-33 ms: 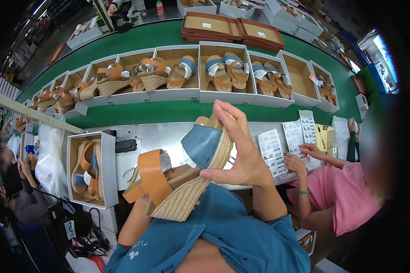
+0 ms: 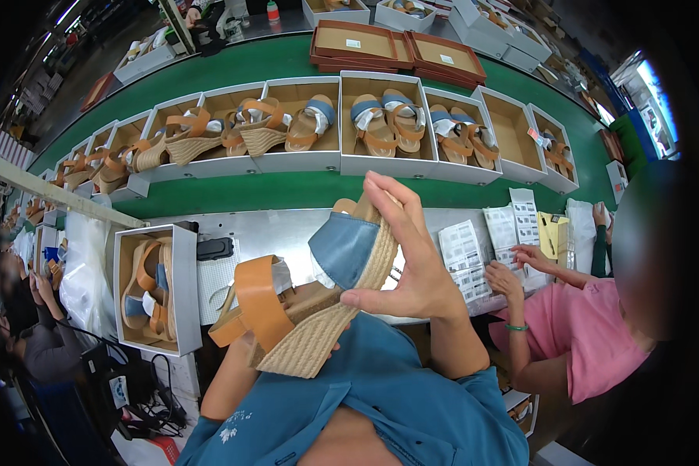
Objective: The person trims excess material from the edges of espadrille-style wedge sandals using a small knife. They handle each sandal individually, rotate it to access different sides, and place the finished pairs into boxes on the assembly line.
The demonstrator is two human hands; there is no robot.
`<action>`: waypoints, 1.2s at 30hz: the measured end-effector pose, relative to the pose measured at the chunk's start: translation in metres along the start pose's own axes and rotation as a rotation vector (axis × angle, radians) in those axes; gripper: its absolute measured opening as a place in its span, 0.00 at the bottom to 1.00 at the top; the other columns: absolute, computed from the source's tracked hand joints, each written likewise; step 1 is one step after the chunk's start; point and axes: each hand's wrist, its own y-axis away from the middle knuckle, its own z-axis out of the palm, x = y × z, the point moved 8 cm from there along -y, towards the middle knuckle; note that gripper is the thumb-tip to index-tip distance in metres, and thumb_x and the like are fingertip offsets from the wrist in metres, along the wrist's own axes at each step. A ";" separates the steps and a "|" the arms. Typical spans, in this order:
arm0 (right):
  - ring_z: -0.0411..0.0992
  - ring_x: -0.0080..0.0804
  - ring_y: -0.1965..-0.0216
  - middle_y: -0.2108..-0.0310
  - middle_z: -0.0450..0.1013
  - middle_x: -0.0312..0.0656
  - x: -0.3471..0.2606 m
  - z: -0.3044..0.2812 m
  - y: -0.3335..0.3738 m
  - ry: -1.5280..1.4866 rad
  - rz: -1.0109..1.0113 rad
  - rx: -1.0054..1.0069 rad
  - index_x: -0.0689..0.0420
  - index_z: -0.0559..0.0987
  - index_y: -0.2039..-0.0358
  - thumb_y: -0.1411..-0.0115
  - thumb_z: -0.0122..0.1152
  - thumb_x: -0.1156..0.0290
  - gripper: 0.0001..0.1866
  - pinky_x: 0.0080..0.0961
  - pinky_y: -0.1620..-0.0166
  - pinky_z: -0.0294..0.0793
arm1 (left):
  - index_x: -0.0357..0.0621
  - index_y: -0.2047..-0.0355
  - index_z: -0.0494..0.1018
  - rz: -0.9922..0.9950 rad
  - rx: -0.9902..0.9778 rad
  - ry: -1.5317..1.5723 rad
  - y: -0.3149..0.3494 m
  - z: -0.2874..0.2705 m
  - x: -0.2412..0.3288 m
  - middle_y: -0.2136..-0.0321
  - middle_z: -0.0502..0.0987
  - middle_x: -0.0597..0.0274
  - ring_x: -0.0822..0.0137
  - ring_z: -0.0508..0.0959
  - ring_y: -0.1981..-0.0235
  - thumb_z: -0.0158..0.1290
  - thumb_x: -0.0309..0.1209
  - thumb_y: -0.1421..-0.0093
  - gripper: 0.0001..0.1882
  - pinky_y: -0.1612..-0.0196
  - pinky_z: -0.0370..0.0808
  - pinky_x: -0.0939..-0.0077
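Observation:
A wedge sandal (image 2: 307,342) is tilted in front of my chest, toe up to the right. It has a blue toe strap (image 2: 348,250), a tan ankle strap (image 2: 261,301) and a woven rope-like wedge sole. White paper is tucked under the straps. My right hand (image 2: 423,272) grips the toe end, thumb on the sole's side and fingers over the front tip. Behind the heel end is my left hand (image 2: 245,346), closed around the wedge from beneath; most of it is hidden, with fingertips showing at the far side.
At my left stands a white shoebox (image 2: 185,295) with sandals inside, beside a black device (image 2: 214,248). Beyond, a row of open boxes (image 2: 388,166) holding sandals lines the green surface (image 2: 248,193). Printed sheets (image 2: 464,256) lie at the right, near a co-worker's hands (image 2: 512,272).

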 end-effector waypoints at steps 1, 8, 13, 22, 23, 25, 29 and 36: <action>0.54 0.50 0.35 0.36 0.52 0.57 -0.001 0.000 -0.002 -0.007 -0.005 0.009 0.61 0.58 0.34 0.61 0.78 0.58 0.56 0.42 0.36 0.55 | 0.36 0.38 0.60 0.011 -0.008 -0.008 0.003 -0.001 -0.001 0.48 0.67 0.27 0.33 0.77 0.57 0.43 0.62 0.40 0.44 0.56 0.78 0.41; 0.59 0.43 0.39 0.38 0.55 0.53 0.005 0.003 -0.002 -0.116 0.056 0.086 0.62 0.65 0.37 0.52 0.73 0.65 0.42 0.35 0.40 0.61 | 0.36 0.37 0.59 0.020 -0.030 0.022 0.003 -0.003 0.006 0.47 0.66 0.27 0.33 0.76 0.55 0.44 0.62 0.40 0.44 0.54 0.78 0.41; 0.61 0.41 0.41 0.40 0.58 0.51 0.012 0.007 0.001 -0.147 0.122 0.186 0.63 0.67 0.39 0.41 0.61 0.67 0.30 0.34 0.40 0.61 | 0.36 0.36 0.58 -0.008 -0.017 0.073 0.003 -0.001 0.001 0.46 0.65 0.27 0.33 0.75 0.54 0.44 0.61 0.39 0.44 0.53 0.77 0.40; 0.66 0.35 0.43 0.41 0.63 0.52 0.062 0.017 0.013 -0.653 0.394 0.526 0.61 0.53 0.33 0.29 0.41 0.67 0.27 0.28 0.41 0.64 | 0.38 0.34 0.52 -0.032 -0.151 0.240 0.001 0.010 0.000 0.43 0.60 0.26 0.32 0.71 0.48 0.44 0.60 0.38 0.44 0.49 0.74 0.39; 0.67 0.33 0.45 0.41 0.64 0.51 0.083 0.022 0.024 -0.517 0.450 0.493 0.60 0.53 0.32 0.29 0.43 0.67 0.28 0.26 0.44 0.66 | 0.39 0.33 0.50 -0.018 -0.251 0.219 0.001 0.011 0.002 0.41 0.58 0.26 0.32 0.70 0.46 0.44 0.59 0.38 0.44 0.47 0.73 0.38; 0.69 0.30 0.49 0.41 0.65 0.50 0.126 0.027 0.052 -0.248 0.543 0.421 0.57 0.51 0.31 0.30 0.46 0.67 0.30 0.23 0.49 0.70 | 0.39 0.32 0.49 0.009 -0.342 0.250 0.003 0.009 0.008 0.40 0.57 0.28 0.31 0.67 0.44 0.45 0.59 0.38 0.45 0.43 0.68 0.36; 0.68 0.39 0.45 0.39 0.62 0.55 0.194 0.060 0.151 -0.278 0.943 0.255 0.60 0.49 0.31 0.36 0.54 0.68 0.37 0.28 0.49 0.72 | 0.40 0.32 0.49 0.087 -0.475 0.289 0.013 0.014 0.022 0.38 0.56 0.30 0.32 0.65 0.42 0.46 0.57 0.37 0.43 0.40 0.64 0.36; 0.65 0.34 0.41 0.39 0.62 0.51 0.202 0.131 0.188 -0.567 0.898 -0.184 0.61 0.43 0.31 0.42 0.63 0.72 0.47 0.30 0.42 0.68 | 0.41 0.32 0.50 0.360 -0.445 0.313 0.017 0.011 0.044 0.37 0.57 0.39 0.40 0.66 0.41 0.45 0.54 0.36 0.40 0.39 0.66 0.43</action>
